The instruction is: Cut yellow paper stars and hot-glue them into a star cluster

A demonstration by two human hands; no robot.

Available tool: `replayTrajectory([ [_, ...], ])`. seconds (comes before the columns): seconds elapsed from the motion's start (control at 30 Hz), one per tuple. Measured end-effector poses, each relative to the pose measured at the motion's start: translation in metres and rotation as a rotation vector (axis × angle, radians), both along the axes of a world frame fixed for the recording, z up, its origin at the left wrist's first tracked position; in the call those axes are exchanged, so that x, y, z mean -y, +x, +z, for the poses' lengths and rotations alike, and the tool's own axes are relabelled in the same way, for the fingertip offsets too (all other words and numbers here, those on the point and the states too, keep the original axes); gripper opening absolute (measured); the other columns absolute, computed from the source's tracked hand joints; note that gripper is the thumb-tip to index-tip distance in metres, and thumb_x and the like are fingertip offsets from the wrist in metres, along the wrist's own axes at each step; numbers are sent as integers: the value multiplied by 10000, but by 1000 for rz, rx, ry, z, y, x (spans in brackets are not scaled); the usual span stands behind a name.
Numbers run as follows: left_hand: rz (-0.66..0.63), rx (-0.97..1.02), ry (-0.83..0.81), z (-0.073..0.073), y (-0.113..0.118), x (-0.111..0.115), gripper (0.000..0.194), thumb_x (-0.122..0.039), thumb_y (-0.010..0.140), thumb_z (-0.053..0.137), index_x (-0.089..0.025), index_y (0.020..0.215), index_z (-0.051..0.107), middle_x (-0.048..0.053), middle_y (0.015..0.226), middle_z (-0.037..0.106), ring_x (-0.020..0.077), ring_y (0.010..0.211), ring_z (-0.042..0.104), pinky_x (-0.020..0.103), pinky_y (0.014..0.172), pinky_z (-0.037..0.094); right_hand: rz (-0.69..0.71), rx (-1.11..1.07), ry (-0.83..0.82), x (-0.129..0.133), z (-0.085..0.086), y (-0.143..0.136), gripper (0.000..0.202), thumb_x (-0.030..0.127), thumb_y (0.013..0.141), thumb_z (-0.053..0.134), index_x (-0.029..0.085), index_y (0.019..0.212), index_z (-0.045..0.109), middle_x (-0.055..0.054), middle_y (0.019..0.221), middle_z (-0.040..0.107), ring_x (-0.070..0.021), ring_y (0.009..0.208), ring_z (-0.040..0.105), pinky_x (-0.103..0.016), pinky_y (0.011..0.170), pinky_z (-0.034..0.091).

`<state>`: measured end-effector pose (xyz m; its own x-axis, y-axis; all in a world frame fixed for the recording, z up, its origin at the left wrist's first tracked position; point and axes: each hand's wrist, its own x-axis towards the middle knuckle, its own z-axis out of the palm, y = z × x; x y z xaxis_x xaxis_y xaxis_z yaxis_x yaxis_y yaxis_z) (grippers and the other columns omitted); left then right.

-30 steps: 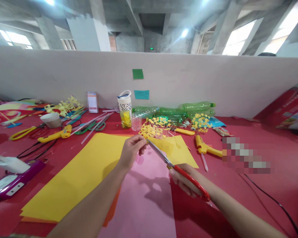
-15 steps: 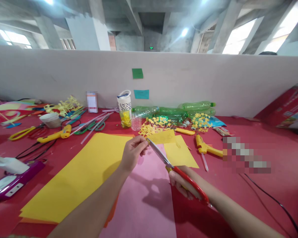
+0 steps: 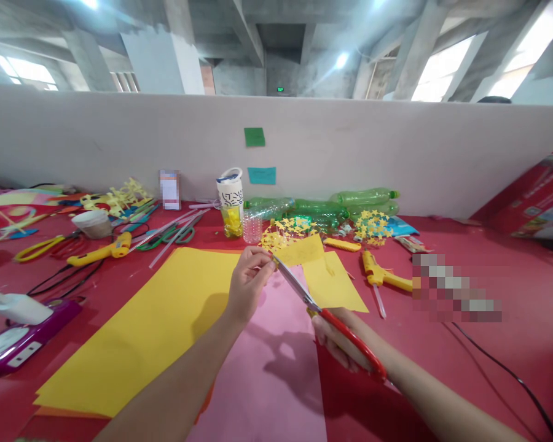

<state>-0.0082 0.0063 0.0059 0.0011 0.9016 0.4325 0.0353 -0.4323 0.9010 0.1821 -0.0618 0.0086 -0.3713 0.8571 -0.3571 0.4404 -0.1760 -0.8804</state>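
Note:
My right hand (image 3: 343,341) is wrapped round the red handles of a pair of scissors (image 3: 299,287), whose blades point up and left. The blades look closed or nearly so. At their tips, my left hand (image 3: 251,279) pinches a small piece of yellow paper (image 3: 274,263), mostly hidden by the fingers. Both hands are above a pink sheet (image 3: 267,380). Just beyond the blades lie a yellow paper strip (image 3: 299,252) and a yellow sheet (image 3: 336,285).
Large yellow sheets (image 3: 133,325) lie on the left, near a purple power strip (image 3: 32,344). Glue guns (image 3: 373,270) rest at both sides. Green bottles (image 3: 364,196), yellow paper stars (image 3: 373,227) and a patterned cup (image 3: 230,193) line the back by the partition (image 3: 350,141).
My left hand has shifted and turned slightly at the scissor tips, its fingers a little higher. My right hand and the scissors have hardly moved.

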Motion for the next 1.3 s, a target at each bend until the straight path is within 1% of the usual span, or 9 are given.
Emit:
replayTrajectory([
  [0.1,-25,55,-50,0,2,1,176,-232,759,549,-149,605,561,42,966,519,83,622,496,214,482,365,-24,4,-29,-1,-2,-1,455,623,780,372,193,639,420,93,302,339,-37,222,252,-144,258,212],
  [0.27,-118,103,-102,-2,3,1,165,-258,791,513,-161,666,562,-12,583,522,103,543,501,226,523,394,41,-16,-92,-5,-4,-1,418,592,768,423,191,654,428,77,310,412,-49,213,307,-152,256,224],
  [0.37,-120,92,-72,-1,3,1,183,-238,800,505,-154,646,558,-7,598,534,100,567,503,230,563,402,-41,5,-51,-4,-4,-3,404,556,798,401,189,630,424,88,297,383,-35,200,264,-149,248,204],
  [0.53,-136,116,-81,-1,2,1,173,-230,803,503,-151,660,560,-4,605,533,101,566,497,232,553,397,-44,48,-84,-3,-5,-6,406,560,782,421,193,607,415,79,294,398,-51,197,288,-166,246,204],
  [0.67,-169,172,-132,-3,2,0,154,-232,801,505,-152,683,565,-5,600,539,98,564,491,228,551,393,-84,11,2,-2,-6,-4,407,551,768,462,192,587,401,84,307,371,-48,232,292,-169,269,207],
  [0.8,-281,249,-258,-3,3,0,158,-232,780,531,-152,650,571,-6,587,540,93,556,491,221,546,390,-261,-172,173,-8,-11,5,406,543,758,496,190,588,389,59,394,445,-57,308,387,-177,334,281],
  [0.9,-404,266,-369,-3,7,3,142,-233,770,539,-150,673,600,10,622,562,102,568,511,236,559,402,-408,-241,254,-16,-15,13,386,532,763,490,176,617,459,28,462,502,-82,373,465,-196,379,339],
  [1.0,-492,210,-412,-3,13,8,130,-227,760,544,-147,685,615,26,662,578,114,590,524,256,582,412,-460,-239,297,-25,-17,21,346,498,750,523,183,621,461,37,433,488,-79,350,431,-203,371,329],
  [1.3,-567,-37,-414,-11,18,12,163,-250,755,527,-150,634,568,26,706,547,104,580,488,252,573,402,-649,-307,296,-38,-18,22,226,305,661,568,213,691,365,83,440,432,-72,340,388,-187,332,309],
])
